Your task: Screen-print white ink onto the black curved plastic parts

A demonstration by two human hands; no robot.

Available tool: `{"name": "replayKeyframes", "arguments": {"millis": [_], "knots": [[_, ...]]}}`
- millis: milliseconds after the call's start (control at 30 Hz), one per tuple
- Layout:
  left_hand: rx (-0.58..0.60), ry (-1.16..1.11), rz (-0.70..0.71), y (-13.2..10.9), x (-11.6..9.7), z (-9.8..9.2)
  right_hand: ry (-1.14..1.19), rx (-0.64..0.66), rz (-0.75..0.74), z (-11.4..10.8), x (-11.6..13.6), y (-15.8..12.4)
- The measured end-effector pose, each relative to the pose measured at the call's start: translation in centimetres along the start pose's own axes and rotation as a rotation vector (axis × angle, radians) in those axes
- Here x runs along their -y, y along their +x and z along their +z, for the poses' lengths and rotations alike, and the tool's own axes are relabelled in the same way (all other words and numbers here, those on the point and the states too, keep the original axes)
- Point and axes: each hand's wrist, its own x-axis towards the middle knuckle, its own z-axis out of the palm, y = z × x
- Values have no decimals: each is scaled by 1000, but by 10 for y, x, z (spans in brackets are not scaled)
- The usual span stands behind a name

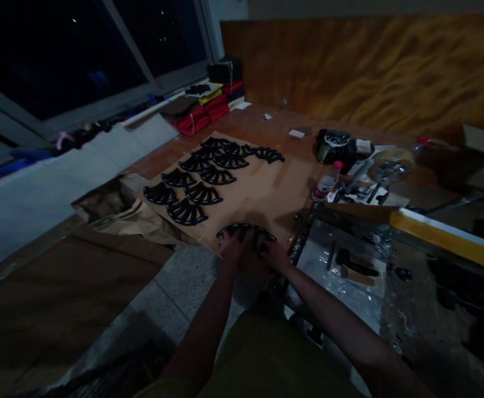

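Two black fan-shaped ribbed pieces [234,227] lie at the near edge of the brown cardboard sheet [262,193], long axes left-right. Left hand [230,250] and right hand [273,255] each touch one, fingertips forward. Pinching or lying flat: cannot tell, too dark.

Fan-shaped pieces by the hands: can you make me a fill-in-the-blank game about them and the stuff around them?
1. The left hand and the right hand touch fan-shaped pieces coloured ____.
2. The white bottle standing on the table has a ____ top.
3. The long bar lying to the right of the hands is ____.
Missing words: black, red, yellow.
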Motion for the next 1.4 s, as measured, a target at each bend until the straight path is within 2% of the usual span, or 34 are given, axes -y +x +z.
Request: {"name": "replayKeyframes", "arguments": {"millis": [233, 400, 500, 600, 767, 867, 967, 1200, 1300, 1400], "knots": [[55, -22, 173, 11, 0, -4, 47, -89, 105, 15, 8, 20], [86, -100, 286, 12, 15, -6, 122, -88, 97, 13, 7, 21], [39, -125, 282, 6, 28, -5, 160, -88, 120, 14, 8, 19], [37, -137, 265, -2, 31, -2, 168, -101, 150, 15, 14, 17], [127, -149, 330, -5, 12, 0, 141, -75, 174, 16, 22, 20], [195, -84, 283, -3, -4, -2, 146, -85, 183, 21, 21, 21], [203, -16, 240, -1, -16, -5, 166, -111, 170, 26, 19, 21], [257, 46, 227, 1, -22, -7, 196, -119, 197, 35, 24, 22], [275, 55, 278, 9, -22, -11, 220, -150, 236, 40, 25, 26], [314, 53, 343, 33, -31, -16, 248, -198, 259, 39, 23, 42]]}}
